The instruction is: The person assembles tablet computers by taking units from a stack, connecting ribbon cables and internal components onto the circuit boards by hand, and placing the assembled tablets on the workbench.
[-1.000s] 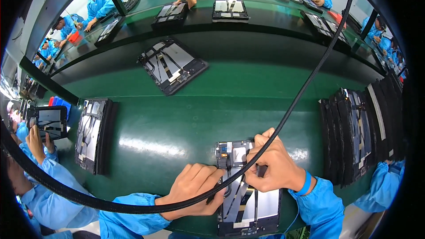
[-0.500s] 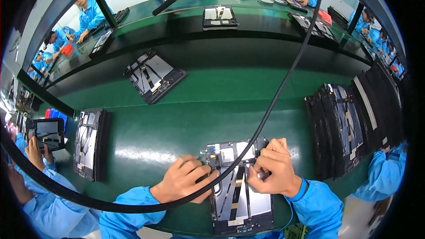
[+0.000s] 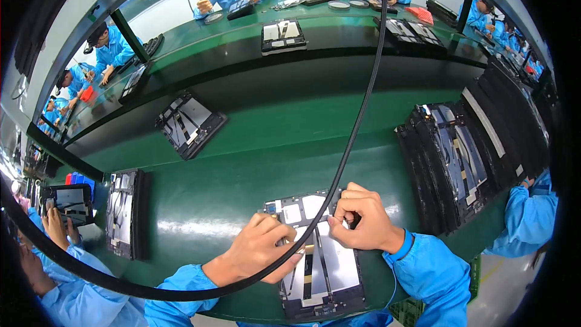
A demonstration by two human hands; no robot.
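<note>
An opened tablet (image 3: 343,264) lies on the green table in front of me, its silver inside, black ribbon strips and small boards showing. My left hand (image 3: 257,247) rests over its left side, fingers curled and closed near the tablet's middle. Whatever they pinch is too small to name. My right hand (image 3: 368,217) is closed at the upper right part of the tablet, thumb and fingers bent together; what lies between them is hidden. A blue band (image 3: 404,243) with a thin cord circles my right wrist. A thick black cable passes in front of my left fingers.
The black cable (image 3: 357,127) arcs across the view. Another opened tablet (image 3: 190,124) lies at the back left, and tablet stacks stand left (image 3: 124,215) and right (image 3: 457,157). A raised shelf (image 3: 242,54) runs behind. Co-workers in blue sit around; one at left holds a tablet (image 3: 69,201).
The view has shifted, so the surroundings sit differently in the picture. My left hand's fingers have come lower over the tablet's middle; my right hand stays at its upper right. A co-worker opposite has lowered a tablet.
</note>
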